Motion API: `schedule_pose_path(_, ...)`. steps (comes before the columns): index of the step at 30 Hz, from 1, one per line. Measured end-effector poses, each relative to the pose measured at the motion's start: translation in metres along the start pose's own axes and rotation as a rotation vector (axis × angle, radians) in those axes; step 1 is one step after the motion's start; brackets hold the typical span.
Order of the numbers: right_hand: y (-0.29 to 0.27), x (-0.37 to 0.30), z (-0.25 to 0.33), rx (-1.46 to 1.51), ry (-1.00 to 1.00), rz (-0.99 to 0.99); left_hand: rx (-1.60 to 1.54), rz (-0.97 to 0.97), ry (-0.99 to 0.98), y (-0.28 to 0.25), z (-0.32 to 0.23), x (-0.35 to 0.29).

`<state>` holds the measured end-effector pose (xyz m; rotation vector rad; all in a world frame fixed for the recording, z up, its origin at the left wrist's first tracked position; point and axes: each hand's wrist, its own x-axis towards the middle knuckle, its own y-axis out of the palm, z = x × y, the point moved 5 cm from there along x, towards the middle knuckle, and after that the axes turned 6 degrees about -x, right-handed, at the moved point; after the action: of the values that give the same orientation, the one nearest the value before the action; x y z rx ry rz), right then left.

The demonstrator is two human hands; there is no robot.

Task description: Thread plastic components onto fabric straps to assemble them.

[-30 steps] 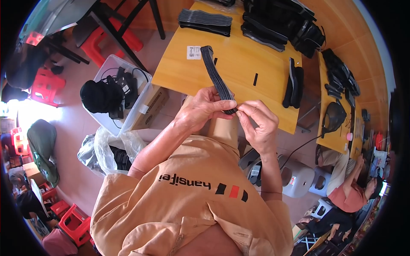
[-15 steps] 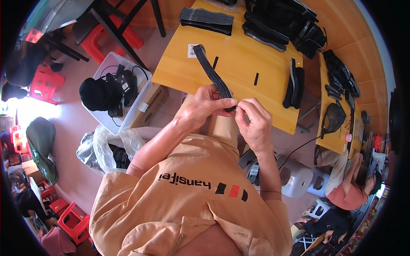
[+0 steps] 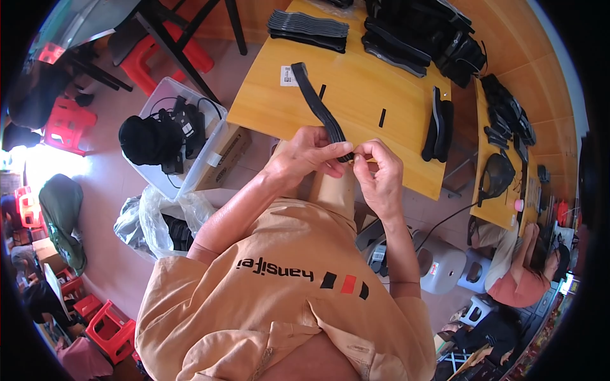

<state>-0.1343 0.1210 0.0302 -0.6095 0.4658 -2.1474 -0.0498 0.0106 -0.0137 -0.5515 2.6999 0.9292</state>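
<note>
A long dark grey-and-black ribbed strap (image 3: 318, 106) runs from my hands up over the table's near part, its far end curled beside a white label. My left hand (image 3: 310, 152) grips the strap near its lower end, thumb pressed on top. At that same end, my right hand (image 3: 381, 170) is closed in a pinch, thumb and forefinger together at the strap's tip. The fingers cover most of this end, so its detail is hidden.
On the wooden table (image 3: 254, 95) lie a stack of grey straps (image 3: 307, 28), black gear (image 3: 413, 38) and black padded strips (image 3: 437, 127). A clear plastic bin (image 3: 216, 136) with a black cap stands at left. Grey stools (image 3: 438, 267) and a seated person (image 3: 521, 273) are at right.
The strap's far end has shifted slightly up and right. Both hands stay close together at the near end, with small finger movements.
</note>
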Motion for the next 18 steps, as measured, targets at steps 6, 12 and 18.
schedule_pose_path(6, 0.001, -0.001, 0.004, 0.256, 0.197, -0.013, 0.944, -0.319, 0.301, 0.000, -0.042, -0.023)
schedule_pose_path(12, 0.012, 0.001, 0.012, 0.331, 0.153, 0.066, 0.944, -0.204, 0.337, 0.006, -0.052, -0.033)
schedule_pose_path(18, 0.025, 0.002, 0.012, 0.471, 0.234, 0.038, 0.905, -0.042, 0.346, 0.004, -0.046, -0.030)
